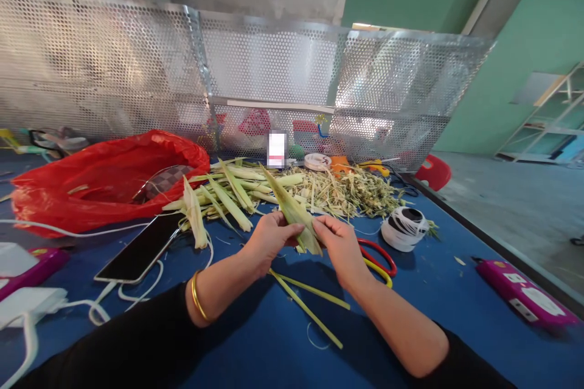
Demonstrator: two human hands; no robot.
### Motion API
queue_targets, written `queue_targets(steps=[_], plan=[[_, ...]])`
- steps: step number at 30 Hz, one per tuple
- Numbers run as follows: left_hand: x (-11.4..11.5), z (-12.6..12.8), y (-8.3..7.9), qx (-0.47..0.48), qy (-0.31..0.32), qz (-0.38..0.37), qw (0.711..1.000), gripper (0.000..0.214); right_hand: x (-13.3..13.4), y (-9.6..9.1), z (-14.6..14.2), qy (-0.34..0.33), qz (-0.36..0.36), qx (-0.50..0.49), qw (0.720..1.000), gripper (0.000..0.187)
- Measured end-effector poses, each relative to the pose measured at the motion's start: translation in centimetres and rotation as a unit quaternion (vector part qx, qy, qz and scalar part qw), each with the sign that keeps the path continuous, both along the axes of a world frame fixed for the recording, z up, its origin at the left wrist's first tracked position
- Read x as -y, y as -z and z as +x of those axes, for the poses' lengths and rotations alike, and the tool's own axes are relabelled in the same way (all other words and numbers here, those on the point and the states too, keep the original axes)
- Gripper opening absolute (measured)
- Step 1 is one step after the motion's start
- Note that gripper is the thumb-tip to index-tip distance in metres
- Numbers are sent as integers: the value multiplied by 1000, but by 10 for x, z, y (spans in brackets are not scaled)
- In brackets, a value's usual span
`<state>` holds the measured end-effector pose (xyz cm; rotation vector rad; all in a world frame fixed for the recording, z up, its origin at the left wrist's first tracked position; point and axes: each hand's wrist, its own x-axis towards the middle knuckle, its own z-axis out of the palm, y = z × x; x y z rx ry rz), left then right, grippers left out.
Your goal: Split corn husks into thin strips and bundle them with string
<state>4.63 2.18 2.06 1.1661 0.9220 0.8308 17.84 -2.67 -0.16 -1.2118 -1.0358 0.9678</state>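
A pale green corn husk is stretched between my two hands, its pointed tip upward and its wide end low. My left hand pinches its left side between thumb and fingers. On the lower right side, the fingertips of my right hand grip the same husk. Two thin yellow-green stalks lie on the blue table below my hands. Partly hidden behind my right hand are scissors with red and yellow handles. More husks are heaped just beyond my left hand.
Dry plant scraps lie behind my hands. A spool of white string stands right, near a purple packet. At left are a red plastic bag, a tablet and white cables. A perforated metal screen borders the table's back.
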Motion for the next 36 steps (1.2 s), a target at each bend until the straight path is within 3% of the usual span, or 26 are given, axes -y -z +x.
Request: queue_targets(steps=[5,11,15,18,22,25,28,31,36], plan=[[1,-15,-4,-7,-6,18,1000,24,2,-3,-2,-10,-4,-54,998,25],[0,-26,-2,-66,-28,69,995,16,4,-9,2,-14,-23,22,999,36],[3,-24,5,-87,-21,125,988,16,9,-8,-2,-48,2,166,985,36],[5,-23,7,-101,-25,155,982,16,14,-6,-7,-27,19,322,946,34],[6,-24,6,-132,-41,182,974,12,16,-3,-8,-18,52,407,912,12],[8,-23,5,-129,-45,161,978,10,13,-1,-5,-30,56,379,923,6],[10,-20,5,-95,-33,95,990,9,9,1,-5,-87,12,256,963,13],[11,-18,6,-85,-37,61,994,10,6,3,-6,-125,-15,149,981,18],[9,-20,7,-93,-53,100,989,7,6,6,-7,-119,-28,165,979,19]])
